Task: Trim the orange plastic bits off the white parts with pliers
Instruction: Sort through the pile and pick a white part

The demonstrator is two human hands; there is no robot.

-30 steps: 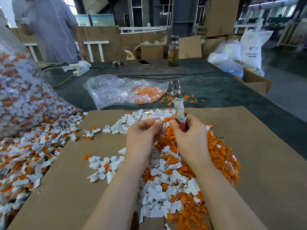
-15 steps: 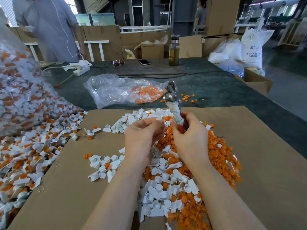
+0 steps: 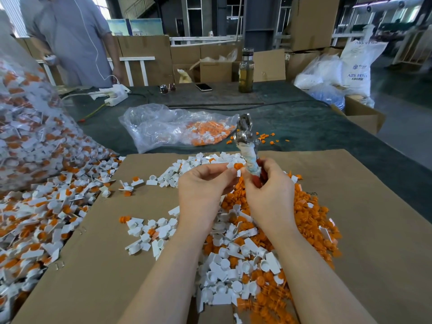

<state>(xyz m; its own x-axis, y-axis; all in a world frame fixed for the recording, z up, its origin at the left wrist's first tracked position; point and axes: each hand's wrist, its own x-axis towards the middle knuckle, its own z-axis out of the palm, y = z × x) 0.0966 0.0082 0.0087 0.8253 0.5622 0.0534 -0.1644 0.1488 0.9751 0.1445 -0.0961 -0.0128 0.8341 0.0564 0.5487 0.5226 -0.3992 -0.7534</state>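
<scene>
Small white part (image 3: 234, 165) with an orange bit, pinched at the left hand (image 3: 203, 188) fingertips over the mixed pile (image 3: 247, 258) on the cardboard sheet (image 3: 364, 242). Pliers (image 3: 247, 146) upright in the right hand (image 3: 268, 195), fingers curled round cloth-wrapped and red handles, metal head above, jaws seemingly closed though blurred. Handle ends hidden in the palm; untrimmed heap (image 3: 39, 213) cut off at left

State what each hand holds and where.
Left hand pinches a white part with an orange bit at its edge; right hand grips the pliers by the handles.
</scene>
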